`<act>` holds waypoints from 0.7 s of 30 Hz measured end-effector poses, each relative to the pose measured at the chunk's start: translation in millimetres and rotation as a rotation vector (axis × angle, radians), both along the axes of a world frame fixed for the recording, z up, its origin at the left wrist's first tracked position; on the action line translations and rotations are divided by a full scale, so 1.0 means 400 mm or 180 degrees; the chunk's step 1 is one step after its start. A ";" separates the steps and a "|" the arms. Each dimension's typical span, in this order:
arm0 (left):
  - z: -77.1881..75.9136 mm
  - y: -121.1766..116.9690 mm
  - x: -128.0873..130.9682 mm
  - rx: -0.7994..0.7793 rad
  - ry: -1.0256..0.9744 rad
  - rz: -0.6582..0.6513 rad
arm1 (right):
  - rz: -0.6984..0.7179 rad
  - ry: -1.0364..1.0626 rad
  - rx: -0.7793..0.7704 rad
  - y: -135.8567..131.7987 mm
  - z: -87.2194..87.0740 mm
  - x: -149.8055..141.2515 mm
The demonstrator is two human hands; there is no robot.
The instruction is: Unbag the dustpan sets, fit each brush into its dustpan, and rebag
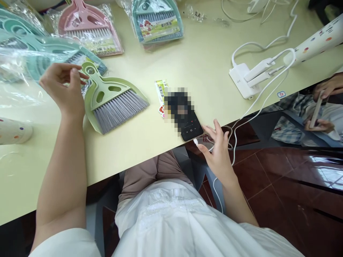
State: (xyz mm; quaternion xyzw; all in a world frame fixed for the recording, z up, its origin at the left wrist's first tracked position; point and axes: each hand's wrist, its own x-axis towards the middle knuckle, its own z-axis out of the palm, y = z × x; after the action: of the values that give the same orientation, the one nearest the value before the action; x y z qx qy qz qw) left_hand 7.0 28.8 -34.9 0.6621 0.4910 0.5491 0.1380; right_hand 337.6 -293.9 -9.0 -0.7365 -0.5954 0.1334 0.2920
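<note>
"Head view—where's the green dustpan [91, 116] with its brush [120, 110]?"
"Near the front edge of the table [120, 151], left of the phone [190, 131]. The left hand [65, 85] is at the handle [95, 79], fingers curled—can't tell whether they grip."
"Right hand [218, 157]?"
"Spread, holding nothing, by the plug [195, 141]. A fuller left-hand wrap should hold steadier."

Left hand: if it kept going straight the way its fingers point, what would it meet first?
Likely the handle end of the green dustpan and brush. In the picture the left hand is right at that end; depth is unclear, so it may hover above or already touch.
</note>
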 end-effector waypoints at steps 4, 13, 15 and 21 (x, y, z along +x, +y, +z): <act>-0.010 0.012 -0.013 0.0121 0.0125 0.0041 | 0.0153 0.0208 0.0406 0.052 0.003 0.075; -0.010 0.001 -0.007 0.0149 0.0026 -0.0030 | 0.1170 0.0966 0.0399 0.215 -0.012 0.205; -0.012 0.003 -0.009 0.0138 0.0014 -0.0060 | 0.1233 0.0996 0.0343 0.215 -0.012 0.201; -0.026 0.018 -0.012 -0.0047 0.0222 0.0095 | 0.1184 0.0803 0.0082 0.214 -0.010 0.202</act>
State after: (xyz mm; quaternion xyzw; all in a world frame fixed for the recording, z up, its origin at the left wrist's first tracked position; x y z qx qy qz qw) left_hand 2.4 35.9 -45.1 0.6725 0.5093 0.5240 0.1175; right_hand 418.6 -208.5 -13.1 -0.5877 -0.6814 0.2684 0.3438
